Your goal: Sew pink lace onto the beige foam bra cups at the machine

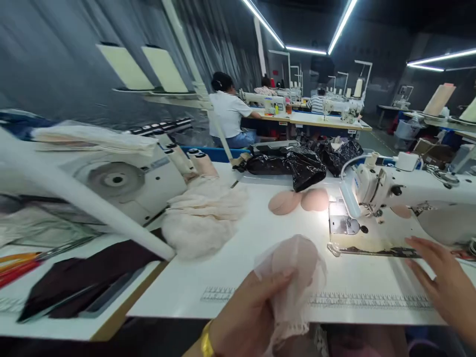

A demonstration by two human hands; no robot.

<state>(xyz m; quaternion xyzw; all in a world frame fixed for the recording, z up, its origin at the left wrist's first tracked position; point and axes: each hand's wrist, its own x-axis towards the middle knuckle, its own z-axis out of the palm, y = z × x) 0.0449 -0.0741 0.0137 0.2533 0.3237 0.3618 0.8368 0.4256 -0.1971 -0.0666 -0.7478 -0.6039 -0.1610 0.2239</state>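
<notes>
My left hand [256, 302] is closed on a piece of sheer pale fabric [297, 267], thumb on top, with a rounded beige shape showing through the cloth. Its lower end hangs past the table's front edge. At the right, my right hand [441, 282] has its fingers apart and holds nothing, near the front of the sewing machine bed [372, 233]. Several beige bra cups [284, 203] lie on the white table left of the lit needle area. Another beige piece [401, 211] sits under the machine arm.
A heap of cream fabric [204, 213] lies on the table's left. Black plastic bags [305, 163] rest behind the cups. A white pole [85, 193] slants across the left, near scissors [22, 267] and dark cloth [89, 277]. A co-worker [230, 114] sits farther back.
</notes>
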